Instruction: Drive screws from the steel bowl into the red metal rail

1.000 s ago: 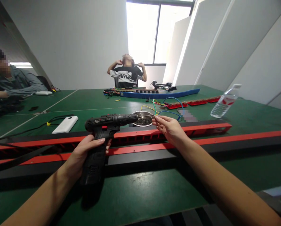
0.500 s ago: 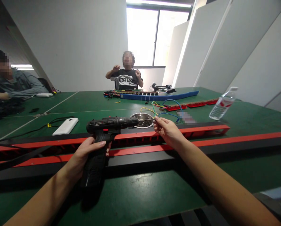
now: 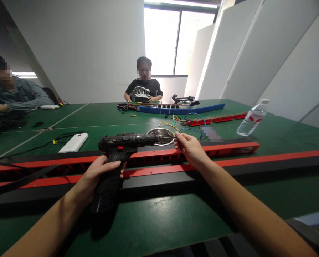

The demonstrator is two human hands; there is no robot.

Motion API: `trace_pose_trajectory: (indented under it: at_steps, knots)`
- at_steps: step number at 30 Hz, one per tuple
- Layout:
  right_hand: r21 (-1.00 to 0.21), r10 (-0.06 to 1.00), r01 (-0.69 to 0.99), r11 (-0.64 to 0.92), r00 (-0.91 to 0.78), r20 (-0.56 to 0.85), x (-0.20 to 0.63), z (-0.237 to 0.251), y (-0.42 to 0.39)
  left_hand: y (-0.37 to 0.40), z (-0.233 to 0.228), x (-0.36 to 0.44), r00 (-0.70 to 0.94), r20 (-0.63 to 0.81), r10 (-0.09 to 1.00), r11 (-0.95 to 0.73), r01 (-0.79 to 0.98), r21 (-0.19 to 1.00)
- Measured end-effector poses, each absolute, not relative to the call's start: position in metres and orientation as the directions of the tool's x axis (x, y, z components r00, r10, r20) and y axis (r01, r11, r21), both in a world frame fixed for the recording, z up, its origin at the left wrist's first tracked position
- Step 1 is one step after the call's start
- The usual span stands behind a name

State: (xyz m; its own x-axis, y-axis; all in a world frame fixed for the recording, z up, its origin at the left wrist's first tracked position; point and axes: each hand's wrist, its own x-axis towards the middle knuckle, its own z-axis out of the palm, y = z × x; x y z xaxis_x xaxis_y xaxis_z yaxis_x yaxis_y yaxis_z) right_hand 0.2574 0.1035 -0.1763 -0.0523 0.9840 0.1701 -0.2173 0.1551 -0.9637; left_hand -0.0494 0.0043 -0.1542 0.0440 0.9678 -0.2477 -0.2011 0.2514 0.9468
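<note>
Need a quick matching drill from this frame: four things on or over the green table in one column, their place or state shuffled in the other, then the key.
Things:
1. cordless drill
2. metal bowl
3. water bottle
4. white power bank

Places or states:
A. lying flat on the table, left of the drill, cable attached
B. gripped by the left hand, bit pointing right
C. standing at the far right of the table, clear plastic with a red label
D. beyond the red and black rail, small dark parts inside, close to the right hand

Pairs: 1-B, 2-D, 3-C, 4-A
</note>
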Motion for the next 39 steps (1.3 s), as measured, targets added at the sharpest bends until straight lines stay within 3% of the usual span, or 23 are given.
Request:
trace_pose_trajectory:
  at_steps: [6, 12, 15, 18, 22, 27, 35, 39]
  knots:
    - [-0.951, 0.951, -0.002, 0.309, 0.012, 0.309, 0.259, -0.176, 0.104, 0.003, -0.154, -0.048, 0.015, -0.231, 0.973, 0.23, -0.152, 0.961]
    - [-0.894, 0.906, 0.171, 0.415, 0.011, 0.422, 0.257, -0.175, 0.098, 0.005, -0.147, -0.055, 0.03, -0.13, 0.991, 0.128, 0.049, 0.991]
    - [-0.867, 0.909, 0.276, 0.416, -0.096, 0.406, 0.253, -0.175, 0.091, 0.011, -0.129, -0.078, -0.018, -0.022, 1.0, 0.026, 0.294, 0.956]
    - [-0.819, 0.884, 0.354, 0.452, -0.302, 0.357, 0.248, -0.173, 0.08, 0.017, -0.102, -0.11, -0.033, 0.114, 0.993, -0.077, 0.547, 0.834]
    - [-0.764, 0.743, 0.311, 0.565, -0.595, 0.307, 0.242, -0.168, 0.066, 0.017, -0.062, -0.141, 0.116, 0.222, 0.968, -0.239, 0.69, 0.683]
    - [-0.739, 0.622, 0.24, 0.63, -0.726, 0.295, 0.238, -0.164, 0.055, 0.013, -0.027, -0.132, 0.249, 0.206, 0.946, -0.323, 0.718, 0.616]
    - [-0.772, 0.644, 0.279, 0.571, -0.736, 0.21, 0.238, -0.164, 0.051, 0.016, -0.001, -0.103, 0.259, 0.045, 0.965, -0.199, 0.609, 0.768]
    - [-0.779, 0.646, 0.283, 0.56, -0.738, 0.196, 0.239, -0.166, 0.053, 0.021, 0.013, -0.092, 0.352, -0.02, 0.936, -0.218, 0.621, 0.753]
